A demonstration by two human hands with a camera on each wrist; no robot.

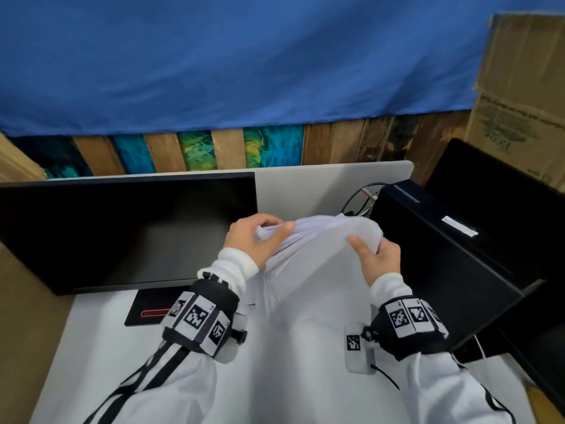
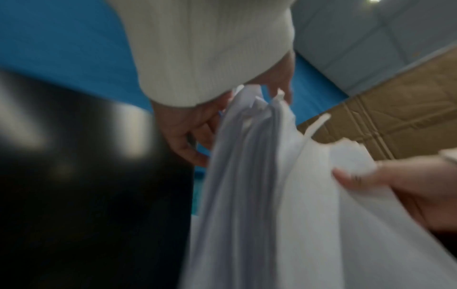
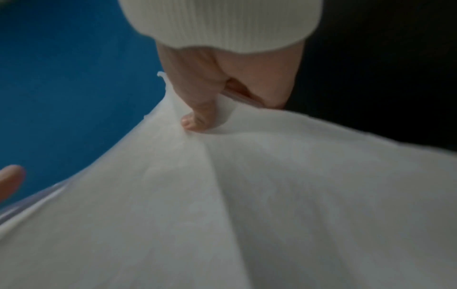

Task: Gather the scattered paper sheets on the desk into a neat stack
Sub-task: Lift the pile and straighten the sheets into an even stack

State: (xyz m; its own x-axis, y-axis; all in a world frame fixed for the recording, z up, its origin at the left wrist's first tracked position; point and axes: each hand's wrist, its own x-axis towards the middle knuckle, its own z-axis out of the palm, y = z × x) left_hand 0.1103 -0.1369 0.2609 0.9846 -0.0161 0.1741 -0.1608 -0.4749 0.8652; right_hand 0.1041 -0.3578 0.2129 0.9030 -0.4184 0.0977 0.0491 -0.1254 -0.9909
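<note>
A bundle of white paper sheets (image 1: 312, 270) stands upright over the white desk (image 1: 101, 338), bowed toward me, its lower part hidden behind my arms. My left hand (image 1: 253, 237) grips the top left corner, fingers curled over the edge. My right hand (image 1: 374, 255) grips the top right corner, thumb pressed on the front face. In the left wrist view the paper sheets (image 2: 249, 185) show several separate edges fanned beside my left hand (image 2: 197, 133). In the right wrist view my right hand (image 3: 210, 97) pinches the paper sheets (image 3: 247, 205), thumb on top.
A black monitor (image 1: 128, 231) leans at the left, its stand base (image 1: 146, 307) beneath it. A black computer case (image 1: 443, 258) stands at the right with cables (image 1: 360, 194) behind. A grey divider panel (image 1: 321, 185) backs the desk. Cardboard boxes (image 1: 519, 96) rise at far right.
</note>
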